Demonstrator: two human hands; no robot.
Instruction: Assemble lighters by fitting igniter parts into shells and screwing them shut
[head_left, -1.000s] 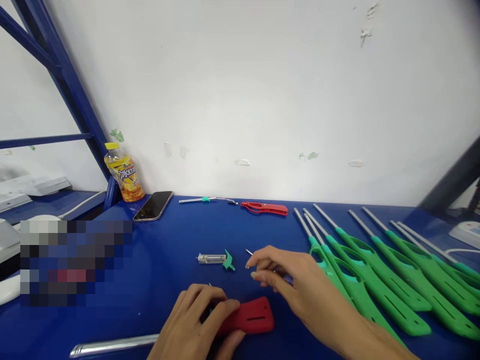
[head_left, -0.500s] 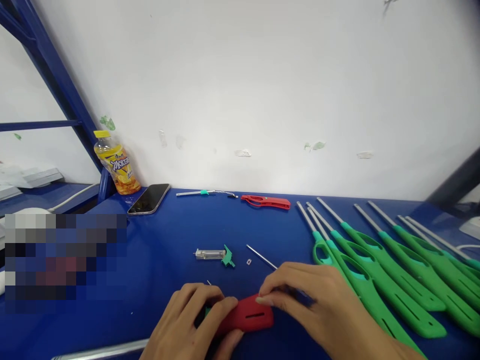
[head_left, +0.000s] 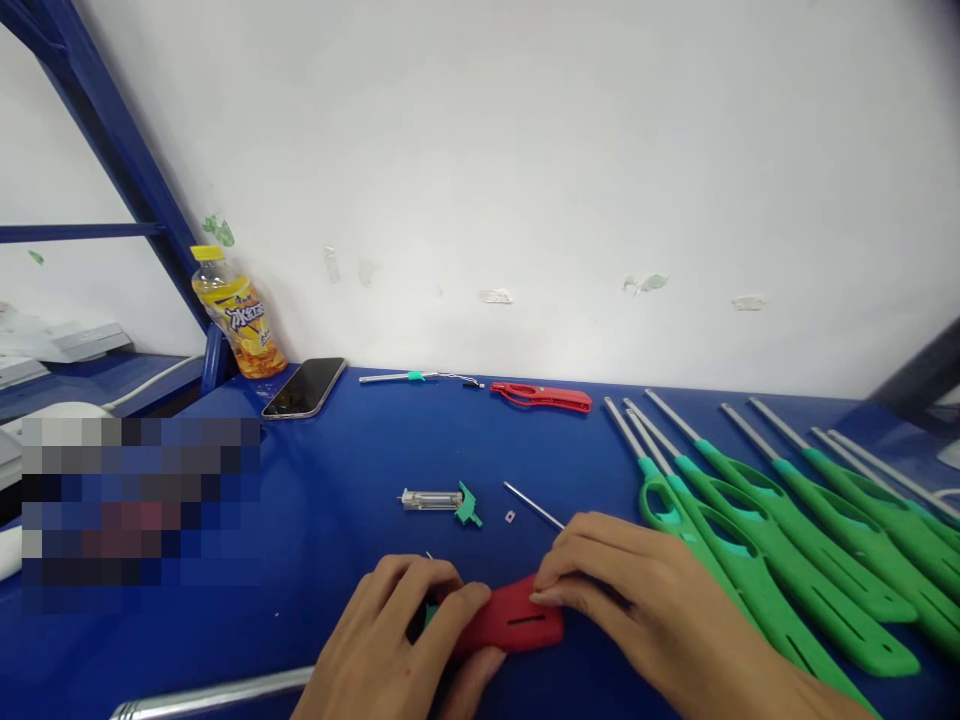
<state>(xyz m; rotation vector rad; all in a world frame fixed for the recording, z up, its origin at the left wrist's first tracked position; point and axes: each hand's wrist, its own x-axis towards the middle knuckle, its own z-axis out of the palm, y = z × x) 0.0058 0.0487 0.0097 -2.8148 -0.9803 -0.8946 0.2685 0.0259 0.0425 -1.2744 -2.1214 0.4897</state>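
Your left fingers (head_left: 454, 618) grip a red handle (head_left: 504, 605), near-parallel to the back edge of the surface (head_left: 337, 470); right fingers (head_left: 589, 603) touch its right end, pinch unclear.

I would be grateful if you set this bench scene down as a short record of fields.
left hand: holding a red handle by its left part
right hand: at the handle's far edge; exact grip unclear
surface: blue tabletop
beyond the hands: clear cartridge with teal piece, small plate, thin metal rod
along the wall: bottle, phone, wired rod, red casing
to the right: several green long-nosed lighters
front left: silver tube
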